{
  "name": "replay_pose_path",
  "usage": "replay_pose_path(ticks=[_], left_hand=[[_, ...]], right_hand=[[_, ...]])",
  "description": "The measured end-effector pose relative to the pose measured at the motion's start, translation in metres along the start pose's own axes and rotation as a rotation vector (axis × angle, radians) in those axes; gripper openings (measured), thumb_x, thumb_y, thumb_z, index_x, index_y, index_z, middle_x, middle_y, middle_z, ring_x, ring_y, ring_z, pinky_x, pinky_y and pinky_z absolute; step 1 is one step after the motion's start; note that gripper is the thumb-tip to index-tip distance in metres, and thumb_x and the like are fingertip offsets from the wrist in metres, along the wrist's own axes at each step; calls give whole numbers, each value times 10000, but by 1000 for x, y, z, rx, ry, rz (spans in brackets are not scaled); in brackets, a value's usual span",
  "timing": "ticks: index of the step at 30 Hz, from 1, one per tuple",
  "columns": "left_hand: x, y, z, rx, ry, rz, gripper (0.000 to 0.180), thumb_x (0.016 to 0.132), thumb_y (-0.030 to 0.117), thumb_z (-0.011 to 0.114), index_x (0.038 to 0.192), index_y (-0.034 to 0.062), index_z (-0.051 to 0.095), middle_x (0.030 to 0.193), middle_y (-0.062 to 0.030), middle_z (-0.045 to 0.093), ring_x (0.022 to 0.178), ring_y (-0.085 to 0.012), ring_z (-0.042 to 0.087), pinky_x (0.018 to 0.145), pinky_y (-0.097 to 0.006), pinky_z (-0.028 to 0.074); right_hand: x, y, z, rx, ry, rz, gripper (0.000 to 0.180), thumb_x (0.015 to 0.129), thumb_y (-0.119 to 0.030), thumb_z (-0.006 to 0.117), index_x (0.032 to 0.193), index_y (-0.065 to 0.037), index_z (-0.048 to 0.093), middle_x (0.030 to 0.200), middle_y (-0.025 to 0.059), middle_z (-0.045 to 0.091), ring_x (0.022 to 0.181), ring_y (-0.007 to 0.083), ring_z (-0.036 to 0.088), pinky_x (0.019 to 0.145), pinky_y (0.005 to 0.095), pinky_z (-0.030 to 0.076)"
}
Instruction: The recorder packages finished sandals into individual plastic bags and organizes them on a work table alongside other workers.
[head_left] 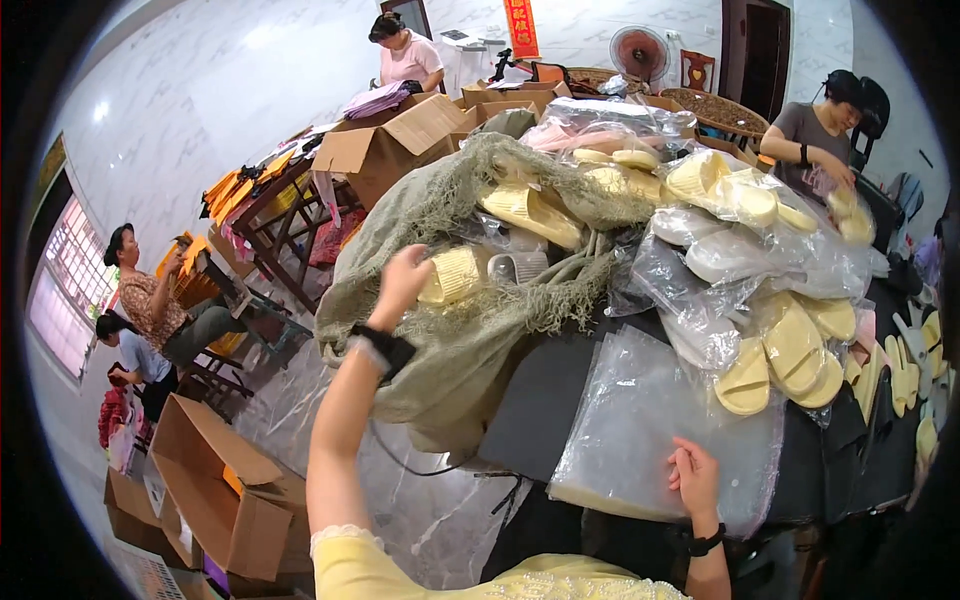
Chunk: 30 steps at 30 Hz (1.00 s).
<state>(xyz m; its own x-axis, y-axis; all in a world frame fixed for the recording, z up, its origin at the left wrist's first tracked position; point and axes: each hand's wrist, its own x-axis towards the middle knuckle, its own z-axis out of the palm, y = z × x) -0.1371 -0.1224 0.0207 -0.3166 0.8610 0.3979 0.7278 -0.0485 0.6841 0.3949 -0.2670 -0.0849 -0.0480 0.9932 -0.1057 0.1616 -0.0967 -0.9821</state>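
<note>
My left hand (403,283) reaches to the mouth of a grey-green cloth sack (390,215) with frayed edges. Its bent fingers are at the left edge of a pale yellow ribbed slipper (456,276), partly hidden behind them. Beside that slipper is a grey slipper (518,267), and farther up in the sack lies another yellow slipper (535,215). My right hand (694,476) is over the near right part of a stack of clear plastic bags (630,430), fingers curled in, with nothing visible in them. Bagged yellow slippers (795,350) lie just beyond it.
A heap of bagged white slippers (725,255) covers the far right of the black table (540,400). Loose slippers (900,375) line the right edge. Open cardboard boxes (225,490) stand at lower left. Several other people work around the room, one (825,130) handling bagged slippers.
</note>
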Motion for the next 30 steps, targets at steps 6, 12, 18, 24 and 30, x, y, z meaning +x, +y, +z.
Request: replay_pose_path(ticks=[6,12,18,24,30], left_hand=[[96,26,134,-152,36,-616,1193,521,717,740,1239,-183,428,1259,-311,494,1217,-395,464,1023,-398,365],[137,38,200,-325,324,-1048,1539,433,606,851,1429,-2,-152,1437,-303,246,1326,-404,301,1105,-439,256],[144,21,187,-547,319,-1046,1406,563,608,790,1434,18,-143,1474,-269,184,1336,-370,285,1039,-464,360],[130,12,179,-695,60,-750,960,713,643,666,1426,87,343,1197,-179,517,949,-300,577,758,-436,485],[121,-14,202,-827,71,-748,852,741,696,595,1327,88,482,547,27,294,433,-96,223,433,-278,215]], right_hand=[[-3,10,-3,-22,59,-3,213,913,-63,509,1079,5,624,788,61,625,519,65,534,459,206,474],[-11,10,-5,-31,48,19,209,933,-90,507,1078,25,604,796,72,628,538,73,558,452,202,474],[-12,9,-2,-1,-37,149,295,939,-251,527,1179,-100,607,808,44,615,580,201,546,605,329,489],[-4,-2,-2,-20,-14,-13,187,916,-62,522,1046,35,615,787,76,639,542,80,574,456,205,483],[-7,-3,1,12,21,-7,184,912,-55,526,1047,28,619,789,72,638,542,78,574,463,203,480]])
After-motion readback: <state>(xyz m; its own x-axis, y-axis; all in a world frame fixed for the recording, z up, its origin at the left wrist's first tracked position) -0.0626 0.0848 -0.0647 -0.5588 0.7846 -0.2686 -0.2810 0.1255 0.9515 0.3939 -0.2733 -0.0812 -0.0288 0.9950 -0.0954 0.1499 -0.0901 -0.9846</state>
